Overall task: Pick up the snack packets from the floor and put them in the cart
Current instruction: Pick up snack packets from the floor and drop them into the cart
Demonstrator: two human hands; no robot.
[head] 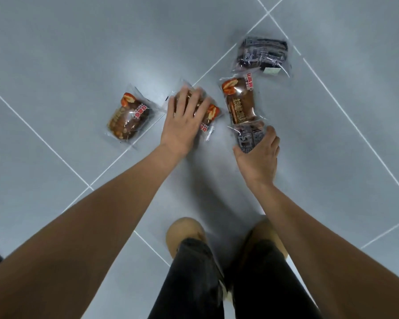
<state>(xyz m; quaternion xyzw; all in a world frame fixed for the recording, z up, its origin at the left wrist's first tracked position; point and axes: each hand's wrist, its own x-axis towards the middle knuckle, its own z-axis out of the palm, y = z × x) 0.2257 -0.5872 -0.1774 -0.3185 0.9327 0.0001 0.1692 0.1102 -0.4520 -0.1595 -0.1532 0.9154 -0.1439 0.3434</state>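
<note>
Nearest, beyond the tan shoes (184,233), the right hand (258,157) is curling thumb and fingers round the near end of a dark packet (248,137), probably to lift it off the grey floor (55,54). Slightly farther and to the left, the left hand (184,120) is spreading over the middle packet (211,113) and hiding most of it, and blur is making it impossible to tell whether it is gripping. The left packet (129,118), the brown packet (240,100) and, farthest, another dark packet (263,54) are lying loose, and the cart is sitting out of view

Bright overhead light; glare on floor (134,72); fingers (189,97) blurred; wide-angle distortion.
</note>
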